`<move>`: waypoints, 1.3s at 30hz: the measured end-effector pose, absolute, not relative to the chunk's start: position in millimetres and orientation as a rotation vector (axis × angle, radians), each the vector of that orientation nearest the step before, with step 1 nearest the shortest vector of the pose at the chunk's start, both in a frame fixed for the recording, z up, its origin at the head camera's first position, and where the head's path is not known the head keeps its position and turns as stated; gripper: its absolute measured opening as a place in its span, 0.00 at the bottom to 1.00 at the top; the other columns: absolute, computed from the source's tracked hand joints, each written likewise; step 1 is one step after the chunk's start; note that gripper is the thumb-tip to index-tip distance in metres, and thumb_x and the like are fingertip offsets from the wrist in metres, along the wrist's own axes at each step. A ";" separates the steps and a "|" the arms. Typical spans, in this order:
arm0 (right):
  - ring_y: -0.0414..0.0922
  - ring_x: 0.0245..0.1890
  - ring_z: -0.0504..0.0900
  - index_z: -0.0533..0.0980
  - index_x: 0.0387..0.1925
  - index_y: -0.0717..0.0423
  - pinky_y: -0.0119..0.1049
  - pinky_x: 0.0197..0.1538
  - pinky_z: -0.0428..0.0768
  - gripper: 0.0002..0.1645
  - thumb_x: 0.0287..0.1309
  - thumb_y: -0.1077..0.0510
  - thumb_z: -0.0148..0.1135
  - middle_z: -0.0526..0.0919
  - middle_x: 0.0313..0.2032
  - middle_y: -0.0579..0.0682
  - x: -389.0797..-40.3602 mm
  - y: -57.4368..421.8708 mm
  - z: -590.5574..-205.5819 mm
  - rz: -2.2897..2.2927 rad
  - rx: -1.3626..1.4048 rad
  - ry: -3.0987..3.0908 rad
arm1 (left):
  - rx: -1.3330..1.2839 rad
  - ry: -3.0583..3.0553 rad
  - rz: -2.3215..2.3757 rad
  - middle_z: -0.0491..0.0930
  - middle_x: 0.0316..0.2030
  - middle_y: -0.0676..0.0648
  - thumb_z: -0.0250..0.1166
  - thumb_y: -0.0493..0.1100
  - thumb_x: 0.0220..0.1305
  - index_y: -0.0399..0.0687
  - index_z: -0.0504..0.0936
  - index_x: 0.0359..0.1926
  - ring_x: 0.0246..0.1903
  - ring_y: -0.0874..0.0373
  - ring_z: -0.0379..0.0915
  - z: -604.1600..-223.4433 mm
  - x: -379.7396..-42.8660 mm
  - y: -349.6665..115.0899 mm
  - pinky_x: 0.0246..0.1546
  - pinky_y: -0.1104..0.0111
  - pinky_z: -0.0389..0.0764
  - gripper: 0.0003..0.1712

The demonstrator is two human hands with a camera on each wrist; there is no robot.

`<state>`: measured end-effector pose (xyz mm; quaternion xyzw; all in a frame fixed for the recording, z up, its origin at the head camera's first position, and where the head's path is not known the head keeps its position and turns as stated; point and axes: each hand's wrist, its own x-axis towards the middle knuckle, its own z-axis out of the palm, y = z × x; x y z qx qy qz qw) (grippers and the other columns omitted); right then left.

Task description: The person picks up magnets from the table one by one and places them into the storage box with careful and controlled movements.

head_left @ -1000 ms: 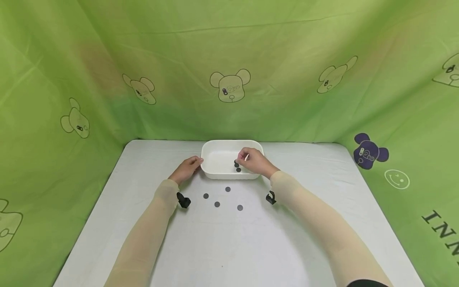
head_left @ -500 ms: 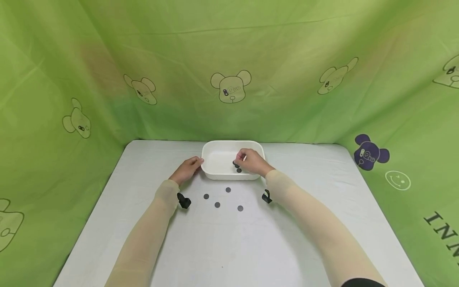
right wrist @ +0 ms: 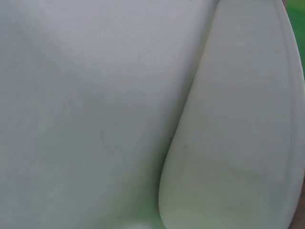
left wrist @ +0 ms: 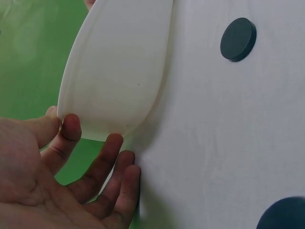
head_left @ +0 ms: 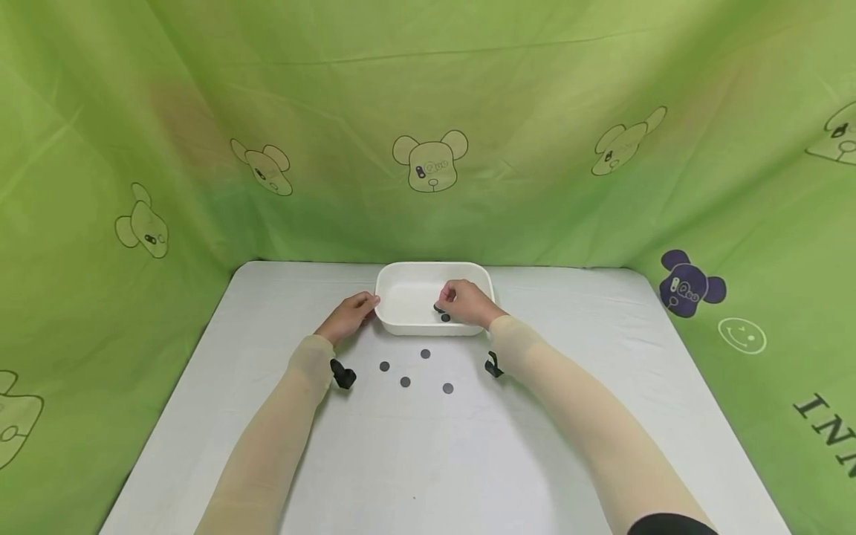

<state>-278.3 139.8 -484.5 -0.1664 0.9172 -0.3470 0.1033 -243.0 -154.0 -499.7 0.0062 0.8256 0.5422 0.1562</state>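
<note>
A white rectangular tub (head_left: 401, 329) with rounded corners stands at the far side of the table. My left hand (head_left: 346, 317) pinches its left end between thumb and fingers, as the left wrist view also shows at the tub's rim (left wrist: 66, 71). Inside the tub, my right hand (head_left: 468, 303) holds a small black disc (head_left: 438, 307) at the fingertips. Just below it lies another black disc (head_left: 446, 318) on the tub floor. In the right wrist view the tub's outer wall (right wrist: 233, 124) hides nearly all of that hand.
Several dark discs lie spread on the white tabletop (head_left: 414, 446) in front of the tub, among them a disc (head_left: 426, 354) close to its near wall and a disc (head_left: 448, 388) further right. Green printed curtains (head_left: 428, 223) surround the table's back and sides.
My right hand has moved slightly left and down inside the tub, bringing the disc nearer the tub floor. The left hand keeps its place, and the loose discs have not moved.
</note>
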 end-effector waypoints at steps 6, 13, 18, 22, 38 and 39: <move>0.46 0.37 0.79 0.80 0.36 0.57 0.42 0.49 0.78 0.08 0.72 0.57 0.66 0.84 0.34 0.50 -277.4 138.8 -485.8 -0.953 -0.482 2.706 | 0.009 2.361 1.550 0.75 0.40 0.48 0.54 0.57 0.86 0.47 0.78 0.43 0.43 0.54 0.69 -501.8 -244.3 -154.6 0.52 0.63 0.69 0.20; 0.45 0.36 0.78 0.80 0.37 0.57 0.40 0.48 0.77 0.08 0.72 0.56 0.66 0.84 0.34 0.49 -280.0 138.7 -489.4 -0.900 -0.494 2.719 | 0.017 2.376 1.543 0.75 0.40 0.48 0.54 0.57 0.85 0.47 0.77 0.42 0.43 0.53 0.69 -500.0 -243.0 -153.7 0.52 0.62 0.69 0.20; 0.44 0.35 0.78 0.80 0.37 0.57 0.41 0.48 0.77 0.09 0.72 0.55 0.67 0.84 0.34 0.49 -280.6 138.9 -491.6 -0.881 -0.488 2.717 | 0.016 2.369 1.550 0.75 0.41 0.48 0.54 0.57 0.85 0.47 0.77 0.42 0.44 0.54 0.70 -499.1 -241.7 -152.6 0.52 0.63 0.70 0.20; 0.45 0.36 0.79 0.81 0.38 0.57 0.41 0.48 0.78 0.08 0.72 0.55 0.67 0.84 0.35 0.49 -280.6 139.7 -492.6 -0.878 -0.481 2.716 | 0.019 2.364 1.559 0.75 0.40 0.48 0.54 0.56 0.86 0.46 0.77 0.42 0.43 0.53 0.70 -498.8 -241.1 -152.1 0.51 0.63 0.70 0.19; 0.46 0.38 0.81 0.83 0.40 0.58 0.44 0.52 0.80 0.08 0.71 0.55 0.68 0.86 0.36 0.50 -280.5 139.2 -492.9 -0.863 -0.478 2.706 | 0.018 2.363 1.569 0.73 0.39 0.48 0.55 0.56 0.86 0.47 0.76 0.41 0.43 0.53 0.69 -500.7 -240.9 -152.9 0.51 0.62 0.68 0.19; 0.46 0.38 0.81 0.83 0.40 0.58 0.44 0.52 0.80 0.08 0.72 0.55 0.68 0.86 0.37 0.50 -280.6 139.3 -493.3 -0.861 -0.480 2.705 | 0.017 2.363 1.570 0.73 0.39 0.48 0.55 0.56 0.86 0.47 0.76 0.41 0.43 0.53 0.68 -500.9 -241.0 -152.9 0.51 0.62 0.68 0.19</move>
